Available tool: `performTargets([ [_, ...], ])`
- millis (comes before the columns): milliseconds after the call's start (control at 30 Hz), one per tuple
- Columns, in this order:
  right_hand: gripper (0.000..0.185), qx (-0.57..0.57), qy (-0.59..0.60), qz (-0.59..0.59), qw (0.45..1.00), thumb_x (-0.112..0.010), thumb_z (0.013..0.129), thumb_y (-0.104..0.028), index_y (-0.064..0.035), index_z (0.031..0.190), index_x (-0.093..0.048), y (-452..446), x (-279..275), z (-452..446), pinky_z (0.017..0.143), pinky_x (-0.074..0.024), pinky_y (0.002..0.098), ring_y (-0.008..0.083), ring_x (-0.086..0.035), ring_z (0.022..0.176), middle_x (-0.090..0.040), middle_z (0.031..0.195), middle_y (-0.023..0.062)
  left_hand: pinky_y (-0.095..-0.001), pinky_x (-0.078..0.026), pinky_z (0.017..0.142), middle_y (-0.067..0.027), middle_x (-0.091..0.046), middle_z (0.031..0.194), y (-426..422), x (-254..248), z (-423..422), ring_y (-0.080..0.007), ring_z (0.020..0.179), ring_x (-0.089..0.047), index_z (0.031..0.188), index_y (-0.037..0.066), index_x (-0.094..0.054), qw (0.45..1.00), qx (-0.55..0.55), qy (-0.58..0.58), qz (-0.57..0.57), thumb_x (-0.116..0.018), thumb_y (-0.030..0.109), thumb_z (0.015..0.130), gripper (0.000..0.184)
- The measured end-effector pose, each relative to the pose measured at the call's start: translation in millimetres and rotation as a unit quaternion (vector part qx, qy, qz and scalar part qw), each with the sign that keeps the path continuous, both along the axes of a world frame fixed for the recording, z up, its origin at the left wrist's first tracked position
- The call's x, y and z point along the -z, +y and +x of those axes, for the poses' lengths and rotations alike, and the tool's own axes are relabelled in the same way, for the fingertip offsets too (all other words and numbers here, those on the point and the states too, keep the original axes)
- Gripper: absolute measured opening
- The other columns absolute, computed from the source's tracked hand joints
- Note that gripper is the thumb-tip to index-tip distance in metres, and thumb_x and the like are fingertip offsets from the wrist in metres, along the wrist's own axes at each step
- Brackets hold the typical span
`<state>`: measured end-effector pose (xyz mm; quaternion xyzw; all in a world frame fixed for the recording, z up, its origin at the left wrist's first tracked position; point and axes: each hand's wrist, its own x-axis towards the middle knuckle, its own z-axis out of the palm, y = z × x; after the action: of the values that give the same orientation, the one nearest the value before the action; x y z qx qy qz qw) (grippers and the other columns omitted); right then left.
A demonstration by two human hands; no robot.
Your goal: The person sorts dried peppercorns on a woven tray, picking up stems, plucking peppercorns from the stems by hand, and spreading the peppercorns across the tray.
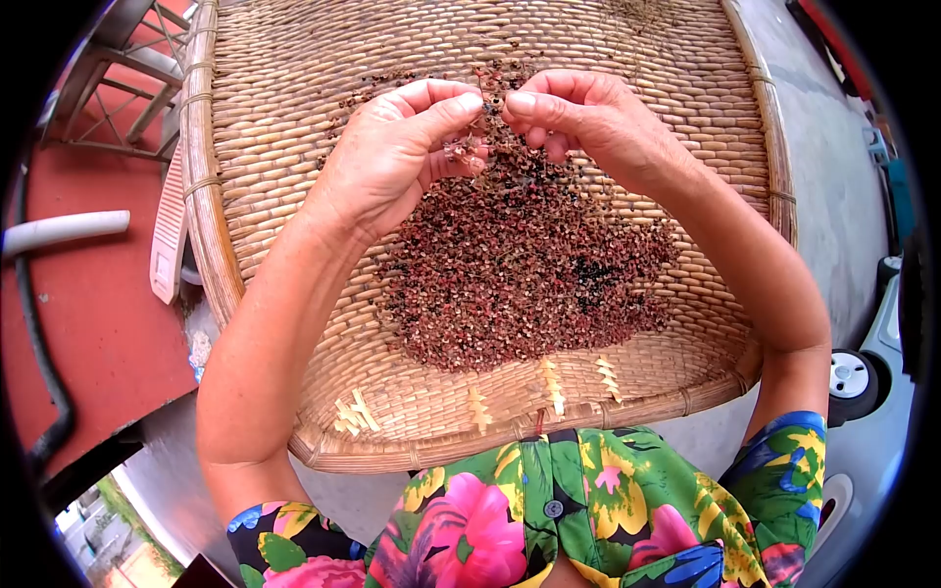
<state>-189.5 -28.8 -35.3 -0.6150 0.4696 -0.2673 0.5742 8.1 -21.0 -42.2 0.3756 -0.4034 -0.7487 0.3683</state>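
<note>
Both hands are raised over a large woven tray (294,186) that holds a heap of small reddish-brown husks mixed with black seeds (520,265). My left hand (402,147) pinches thumb against forefinger, with a small sprig of dried husks (463,149) held in its curled fingers. Just to the right, my right hand (588,122) is pinched too, its thumb and forefinger close to the left fingertips. Whatever lies between the right fingertips is too small to make out. Loose husks trail upward from the heap, behind and between the hands.
A red surface (98,294) at left carries a pale pipe (69,232) and a black hose (44,363). A metal frame (118,88) stands upper left, beside a pinkish plastic piece (170,230). A light-blue wheeled object (887,363) is at right.
</note>
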Motion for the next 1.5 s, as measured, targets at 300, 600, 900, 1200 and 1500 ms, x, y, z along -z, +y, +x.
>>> performTargets([
  [300, 0.025, 0.005, -0.081, 0.016, 0.997, -0.066, 0.075, -0.03, -0.0071, 0.083, -0.062, 11, 4, 11, 0.054, -0.042, 0.0177, 0.0044, -0.051, 0.063, -0.058, 0.071, -0.0013, -0.0309, -0.049, 0.07, -0.0023, -0.057, 0.087, 4, 0, -1, -0.0117, 0.082, -0.054, 0.095, 0.006, -0.055, 0.993, -0.02, 0.093, 0.064, -0.057, 0.014, 0.083, 0.015],
  [600, 0.026, 0.045, -0.123, 0.01, 0.991, -0.064, 0.078, -0.03, -0.0047, 0.085, -0.061, 6, 3, 7, 0.055, -0.0437, 0.0162, 0.0034, -0.052, 0.062, -0.057, 0.069, -0.0014, -0.0316, -0.05, 0.07, -0.0031, -0.056, 0.092, 2, 4, -2, -0.0133, 0.079, -0.055, 0.1, 0.005, -0.053, 0.999, -0.011, 0.036, 0.034, -0.055, 0.014, 0.084, 0.018],
  [900, 0.025, 0.049, -0.087, -0.022, 0.995, -0.063, 0.079, -0.03, -0.005, 0.083, -0.061, 4, -3, 5, 0.055, -0.0436, 0.0164, 0.003, -0.051, 0.061, -0.057, 0.069, -0.002, -0.0272, -0.054, 0.061, -0.001, -0.054, 0.084, 5, -5, -6, -0.0092, 0.07, -0.053, 0.095, 0.002, -0.056, 1.0, -0.019, -0.003, 0.004, -0.058, 0.014, 0.082, 0.018],
  [1200, 0.037, 0.049, -0.133, 0.015, 0.99, -0.059, 0.08, -0.038, -0.0016, 0.088, -0.062, 7, 2, 8, 0.053, -0.0439, 0.017, 0.0044, -0.052, 0.06, -0.057, 0.071, 0.0, -0.0266, -0.054, 0.062, -0.0018, -0.056, 0.078, 4, -4, -5, -0.0087, 0.069, -0.054, 0.095, 0.001, -0.056, 0.997, -0.031, 0.061, 0.032, -0.058, 0.012, 0.082, 0.017],
  [1500, 0.025, 0.068, -0.083, -0.035, 0.994, -0.062, 0.08, -0.028, -0.0045, 0.087, -0.063, 8, 3, 8, 0.053, -0.0442, 0.017, 0.0037, -0.052, 0.06, -0.058, 0.069, -0.0011, -0.0263, -0.053, 0.065, -0.0039, -0.057, 0.083, 6, -5, -4, -0.0099, 0.073, -0.056, 0.095, 0.001, -0.056, 0.994, -0.011, -0.072, -0.078, -0.056, 0.01, 0.083, 0.016],
])
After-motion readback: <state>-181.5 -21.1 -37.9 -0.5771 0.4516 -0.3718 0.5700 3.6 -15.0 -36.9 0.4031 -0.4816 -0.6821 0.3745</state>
